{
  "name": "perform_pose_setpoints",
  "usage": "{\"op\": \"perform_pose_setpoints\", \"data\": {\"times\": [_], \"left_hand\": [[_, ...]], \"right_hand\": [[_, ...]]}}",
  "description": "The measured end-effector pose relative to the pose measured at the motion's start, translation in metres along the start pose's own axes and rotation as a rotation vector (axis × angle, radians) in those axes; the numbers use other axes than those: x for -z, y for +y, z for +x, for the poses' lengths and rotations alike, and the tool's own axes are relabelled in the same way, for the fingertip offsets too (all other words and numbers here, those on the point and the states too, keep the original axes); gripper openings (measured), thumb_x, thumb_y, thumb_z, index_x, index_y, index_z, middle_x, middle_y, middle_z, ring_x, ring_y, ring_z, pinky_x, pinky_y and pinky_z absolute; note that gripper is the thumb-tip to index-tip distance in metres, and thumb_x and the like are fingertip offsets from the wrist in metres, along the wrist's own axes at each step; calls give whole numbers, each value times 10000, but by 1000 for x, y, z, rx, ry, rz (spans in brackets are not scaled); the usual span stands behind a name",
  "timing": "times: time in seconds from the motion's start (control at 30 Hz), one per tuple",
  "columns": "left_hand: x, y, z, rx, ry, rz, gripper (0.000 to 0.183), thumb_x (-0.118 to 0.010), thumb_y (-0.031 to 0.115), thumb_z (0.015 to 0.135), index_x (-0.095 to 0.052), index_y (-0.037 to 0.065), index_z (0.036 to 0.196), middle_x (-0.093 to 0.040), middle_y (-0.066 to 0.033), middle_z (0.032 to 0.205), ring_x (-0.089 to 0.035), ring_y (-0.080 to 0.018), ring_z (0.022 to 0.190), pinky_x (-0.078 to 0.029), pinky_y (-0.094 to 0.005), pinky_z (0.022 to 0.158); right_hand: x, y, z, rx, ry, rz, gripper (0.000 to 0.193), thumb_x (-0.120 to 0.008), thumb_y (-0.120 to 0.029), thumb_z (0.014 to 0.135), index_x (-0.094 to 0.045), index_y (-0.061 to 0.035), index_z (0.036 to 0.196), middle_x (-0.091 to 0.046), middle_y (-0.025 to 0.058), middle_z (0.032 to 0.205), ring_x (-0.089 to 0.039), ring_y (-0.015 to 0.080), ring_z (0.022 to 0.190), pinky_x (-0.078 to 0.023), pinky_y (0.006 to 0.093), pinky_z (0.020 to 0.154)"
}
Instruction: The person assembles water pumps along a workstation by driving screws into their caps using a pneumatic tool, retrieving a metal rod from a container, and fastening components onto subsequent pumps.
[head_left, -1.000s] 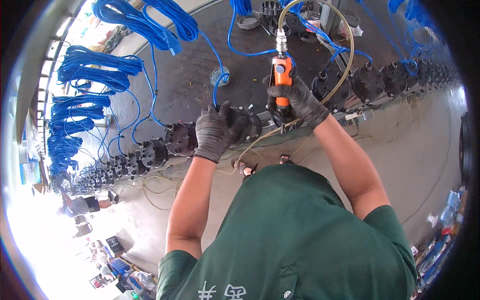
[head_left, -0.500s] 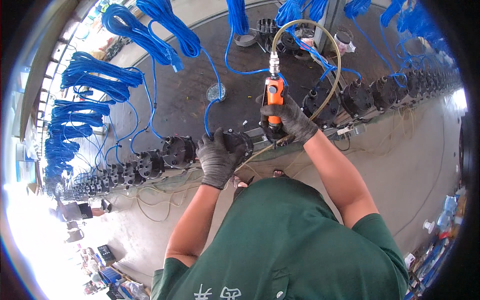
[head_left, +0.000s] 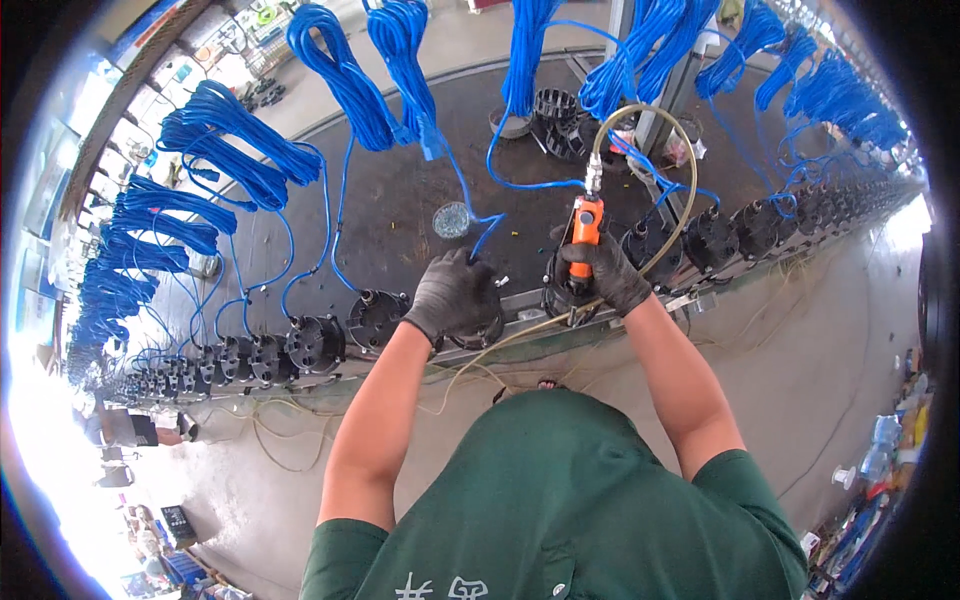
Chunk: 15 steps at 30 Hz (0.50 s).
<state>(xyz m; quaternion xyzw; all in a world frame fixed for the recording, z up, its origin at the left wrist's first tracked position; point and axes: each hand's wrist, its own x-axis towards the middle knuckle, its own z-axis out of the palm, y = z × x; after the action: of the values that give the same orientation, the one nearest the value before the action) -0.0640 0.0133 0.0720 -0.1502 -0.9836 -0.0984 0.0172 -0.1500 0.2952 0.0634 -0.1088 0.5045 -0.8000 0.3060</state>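
Note:
A grey glove covers my left hand (head_left: 453,294), which lies over a black round housing (head_left: 487,328), fingers curled over its far side where a blue cable (head_left: 489,236) comes out. The hand hides most of that housing. My right hand (head_left: 608,272), gloved too, grips an orange air screwdriver (head_left: 585,238). Its pale hose (head_left: 694,150) arches from a metal fitting at the far end. The screwdriver is over another black housing (head_left: 560,298) in the row; its working tip is hidden.
Black housings (head_left: 315,343) line the bench edge on both sides. Blue cable bundles (head_left: 345,80) stand beyond them. A small dish of screws (head_left: 451,220) sits on the dark benchtop (head_left: 400,190). A metal post (head_left: 655,125) rises at the back, near black round parts (head_left: 565,130). Loose hose (head_left: 270,450) trails below.
The view has shifted, so the bench appears lower. My left hand has moved from the left side of its housing to over its top. My right hand still grips the screwdriver.

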Motion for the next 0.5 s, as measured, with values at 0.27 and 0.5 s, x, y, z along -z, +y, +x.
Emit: {"op": "perform_pose_setpoints", "data": {"times": [0.27, 0.5], "left_hand": [[6, 1, -38, 382, 112, -98, 586, -814, 461, 690, -697, 181, 1191, -615, -203, 1122, -611, -406, 1035, -504, -512, 899], [4, -7, -41, 353, 199, -158, 503, -787, 443, 728, -683, 152, 1126, -619, -187, 1110, -612, -389, 1030, -506, -513, 886]], "right_hand": [[-6, 4, -3, 32, 94, -3, 450, -804, -190, 774, -609, -31, 1147, -689, 70, 788, -700, 202, 668, -576, 328, 632], [-28, 8, -42, 185, 190, -4, 419, -773, -152, 780, -597, -42, 1145, -670, 72, 811, -687, 202, 697, -564, 329, 654]]}}
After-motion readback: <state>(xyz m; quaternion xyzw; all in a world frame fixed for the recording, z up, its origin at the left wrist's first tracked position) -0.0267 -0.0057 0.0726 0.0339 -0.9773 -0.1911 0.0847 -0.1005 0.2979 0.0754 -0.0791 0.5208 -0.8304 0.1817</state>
